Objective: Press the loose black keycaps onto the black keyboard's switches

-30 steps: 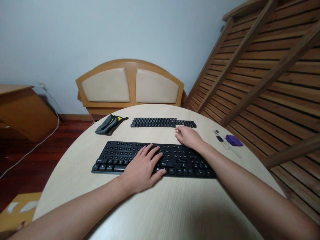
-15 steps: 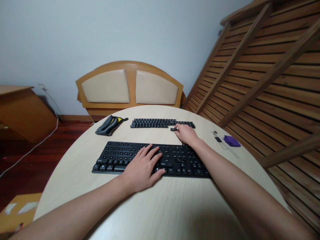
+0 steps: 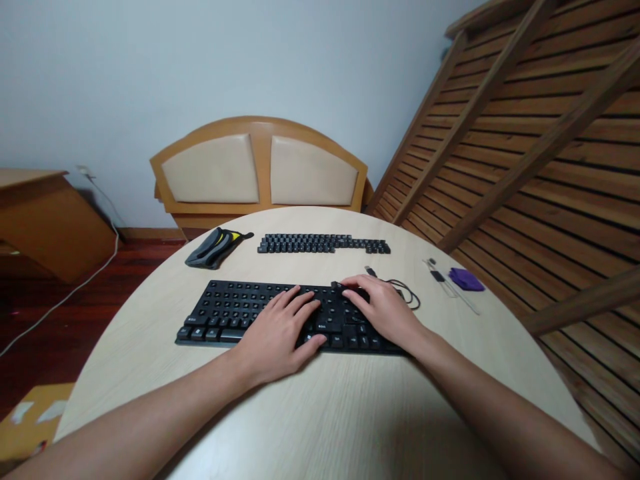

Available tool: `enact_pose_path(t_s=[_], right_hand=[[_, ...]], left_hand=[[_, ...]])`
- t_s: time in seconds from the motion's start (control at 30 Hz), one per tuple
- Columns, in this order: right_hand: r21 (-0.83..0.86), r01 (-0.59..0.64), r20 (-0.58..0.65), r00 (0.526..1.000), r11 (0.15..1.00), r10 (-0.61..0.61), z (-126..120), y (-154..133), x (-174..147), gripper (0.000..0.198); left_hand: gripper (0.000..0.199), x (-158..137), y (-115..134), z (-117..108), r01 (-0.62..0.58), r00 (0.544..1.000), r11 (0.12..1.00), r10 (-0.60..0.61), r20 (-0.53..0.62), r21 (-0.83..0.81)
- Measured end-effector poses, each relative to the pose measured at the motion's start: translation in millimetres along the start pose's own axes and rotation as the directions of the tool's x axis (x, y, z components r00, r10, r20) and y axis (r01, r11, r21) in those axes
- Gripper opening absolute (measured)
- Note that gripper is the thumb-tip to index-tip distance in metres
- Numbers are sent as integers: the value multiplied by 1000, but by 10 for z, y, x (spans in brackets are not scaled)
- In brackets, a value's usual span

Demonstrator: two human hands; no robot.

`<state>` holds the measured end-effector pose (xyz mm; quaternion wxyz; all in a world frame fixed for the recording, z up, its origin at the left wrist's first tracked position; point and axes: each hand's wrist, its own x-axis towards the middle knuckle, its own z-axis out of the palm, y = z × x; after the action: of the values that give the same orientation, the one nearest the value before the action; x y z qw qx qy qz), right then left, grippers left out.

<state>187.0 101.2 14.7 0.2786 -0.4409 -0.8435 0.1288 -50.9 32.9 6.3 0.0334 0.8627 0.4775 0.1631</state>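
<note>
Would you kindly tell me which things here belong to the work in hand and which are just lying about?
In use:
keyboard, under the left hand
keycap, at the fingertips of the right hand
loose keycaps, in rows behind the keyboard

Seemingly just lying about:
grey-and-yellow pouch
purple cloth
thin items, purpose unclear
box

A black keyboard (image 3: pixel 223 303) lies flat on the bench (image 3: pixel 325 413), its upper rows showing bare key mounts, its nearest row capped. A dark keycap (image 3: pixel 337 287) sits at its far edge; loose black keycaps (image 3: pixel 300 243) stand ranked beyond.
</note>
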Motion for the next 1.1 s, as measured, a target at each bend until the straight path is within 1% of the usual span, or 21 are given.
enact_pose_path(t_s=[0.1,0.17,0.23,0.33,0.43,0.57,0.67,0.73,0.87,0.93,1.1], right_hand=[[138,-34,46,999,990,28,74,-14,-94,15],[176,-57,78,996,983,43,87,-6,-118,16],[195,-49,103,994,980,29,75,0,-130,18],[200,10,122,992,980,-35,37,-16,-155,18],[197,83,111,988,977,-107,-1,-65,-188,20],[229,163,101,976,960,-190,-9,-149,-224,22],[250,189,104,970,950,-220,15,-183,-240,21],[252,169,104,974,953,-200,29,-187,-246,20],[266,77,124,986,961,-114,32,-172,-247,19],[283,53,138,986,958,-95,32,-168,-243,19],[302,6,136,990,953,-49,47,-184,-231,16]], left_hand=[[55,4,9,-16,7,1000,1000,-7,-1,-3],[54,4,26,-30,12,1000,1000,-12,-2,-11],[53,0,48,-42,16,1000,1000,-16,0,-25],[50,-8,74,-53,35,999,998,-35,-1,-53],[46,-16,79,-58,38,998,994,-42,-40,-106],[37,-10,80,-67,-36,995,973,14,-97,-229],[30,0,86,-60,-82,991,949,45,-125,-304],[27,7,82,-43,-65,991,932,20,-129,-357],[20,25,49,-4,53,987,882,-118,-110,-468],[18,34,37,3,94,983,859,-161,-90,-503],[21,48,49,-6,120,984,849,-171,-51,-515]])
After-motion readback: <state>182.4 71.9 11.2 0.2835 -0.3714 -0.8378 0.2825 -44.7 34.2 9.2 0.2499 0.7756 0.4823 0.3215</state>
